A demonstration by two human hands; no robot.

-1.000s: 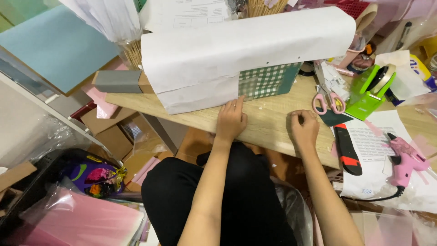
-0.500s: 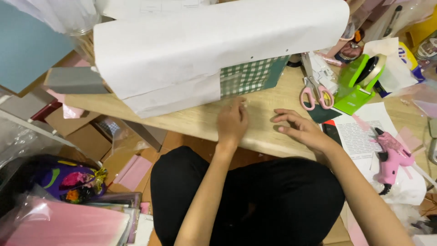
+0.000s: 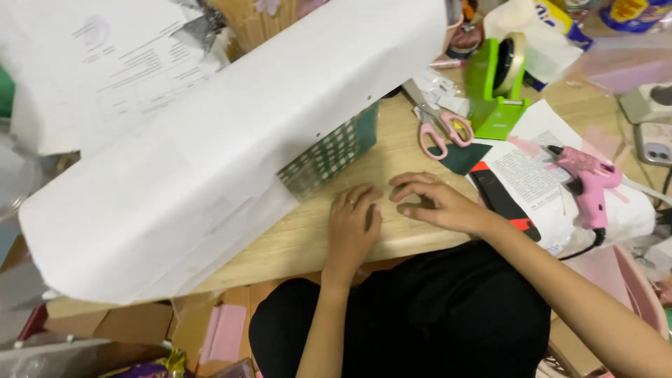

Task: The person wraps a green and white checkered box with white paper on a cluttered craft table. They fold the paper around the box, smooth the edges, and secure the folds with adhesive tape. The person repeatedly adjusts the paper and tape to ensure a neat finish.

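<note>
My left hand (image 3: 352, 225) lies flat, palm down, on the light wooden table (image 3: 329, 231) near its front edge, a ring on one finger. My right hand (image 3: 435, 203) rests just to its right, fingers curled loosely with the tips on the wood, nothing visibly in it. A large sheet of white paper (image 3: 231, 133) curves over a green checked box (image 3: 332, 150) just behind my left hand. My lap in black clothing fills the lower middle.
Pink-handled scissors (image 3: 439, 126), a green tape dispenser (image 3: 498, 84), a pink glue gun (image 3: 588, 183) on printed paper, and a black-and-red flat object (image 3: 500, 199) lie to the right. Printed sheets (image 3: 119, 70) hang at the upper left. Cardboard and pink sheets lie on the floor below.
My right hand has slid left along the table toward my left hand, and its fingers have curled. The view has moved in closer and shifted to the right.
</note>
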